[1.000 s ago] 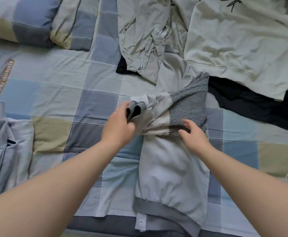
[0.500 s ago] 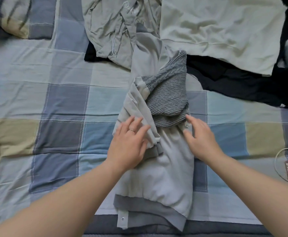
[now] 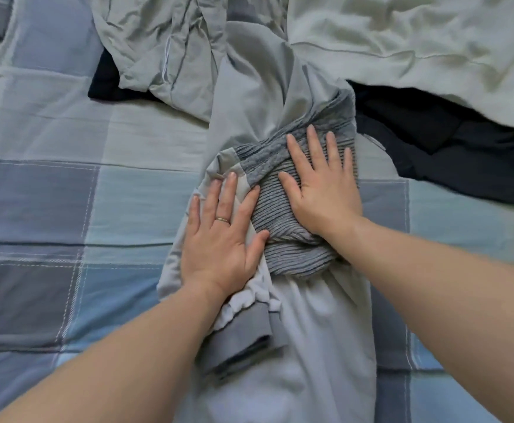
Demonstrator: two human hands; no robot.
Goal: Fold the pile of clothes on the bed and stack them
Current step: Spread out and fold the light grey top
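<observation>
A light grey jacket (image 3: 316,346) with darker ribbed cuffs and collar lies lengthwise on the checked bedspread (image 3: 66,209). Its sleeve is folded across the body, and the grey ribbed collar part (image 3: 283,239) sits on top. My left hand (image 3: 222,236) lies flat with straight fingers on the folded sleeve. To its right, my right hand (image 3: 323,184) presses flat on the ribbed part. Beyond the jacket lies the unfolded pile: a crumpled pale grey shirt (image 3: 158,47), a pale sweatshirt (image 3: 417,47) and a dark garment (image 3: 451,148).
The bedspread stretches open to the left and lower right of the jacket. A dark piece of clothing (image 3: 106,87) peeks from under the crumpled shirt. The sleeve's ribbed cuff (image 3: 243,343) lies bunched below my left wrist.
My left hand has let go of the sleeve cuff it held and now lies flat on the folded sleeve. My right hand has moved up onto the ribbed part. The view has come closer.
</observation>
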